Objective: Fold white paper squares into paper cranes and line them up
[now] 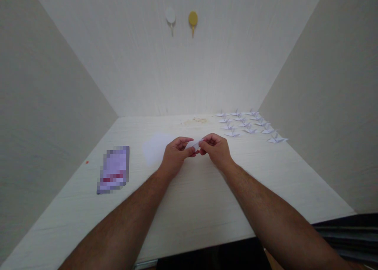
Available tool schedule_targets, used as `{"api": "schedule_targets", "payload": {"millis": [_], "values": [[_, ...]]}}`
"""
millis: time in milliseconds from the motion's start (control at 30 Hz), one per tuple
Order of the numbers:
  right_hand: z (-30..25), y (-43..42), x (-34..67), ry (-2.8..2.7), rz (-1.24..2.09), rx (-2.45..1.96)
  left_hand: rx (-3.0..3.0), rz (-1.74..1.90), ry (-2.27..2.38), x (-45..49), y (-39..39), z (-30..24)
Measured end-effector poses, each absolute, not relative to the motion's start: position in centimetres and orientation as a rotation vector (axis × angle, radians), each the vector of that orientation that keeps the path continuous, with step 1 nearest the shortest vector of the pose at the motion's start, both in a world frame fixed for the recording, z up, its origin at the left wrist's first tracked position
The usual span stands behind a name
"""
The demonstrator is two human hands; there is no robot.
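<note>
Between my two hands, a little above the middle of the white table (203, 207), is a small folded piece of white paper (193, 144). My left hand (178, 153) pinches its left side, thumb in front and fingers behind. On the right side, my right hand (216, 148) grips it between thumb and fingertips. Part of the paper is hidden by the fingers. Just left of my left hand lies white paper (155, 148), flat on the table. Several folded white paper cranes (232, 134) stand in rows beyond my right hand.
A blurred-out purple rectangular thing (115, 167) lies on the table at the left. Panels rise at the back and both sides. Two round hooks, one white (170, 15) and one yellow (193, 18), are on the back wall. The table's front edge runs below my forearms.
</note>
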State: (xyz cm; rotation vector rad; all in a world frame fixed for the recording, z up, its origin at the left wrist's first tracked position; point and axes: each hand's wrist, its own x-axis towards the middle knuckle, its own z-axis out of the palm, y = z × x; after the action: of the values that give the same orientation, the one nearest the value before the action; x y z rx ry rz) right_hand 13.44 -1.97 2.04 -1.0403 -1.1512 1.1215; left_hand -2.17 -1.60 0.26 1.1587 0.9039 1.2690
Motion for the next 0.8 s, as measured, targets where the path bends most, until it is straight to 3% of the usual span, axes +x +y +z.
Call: {"api": "schedule_targets", "payload": {"millis": [800], "values": [[1.78, -1.82, 13.57, -1.166, 1.080, -1.083, 1.221, 1.258, 0.922, -2.29, -1.55, 0.20]]}}
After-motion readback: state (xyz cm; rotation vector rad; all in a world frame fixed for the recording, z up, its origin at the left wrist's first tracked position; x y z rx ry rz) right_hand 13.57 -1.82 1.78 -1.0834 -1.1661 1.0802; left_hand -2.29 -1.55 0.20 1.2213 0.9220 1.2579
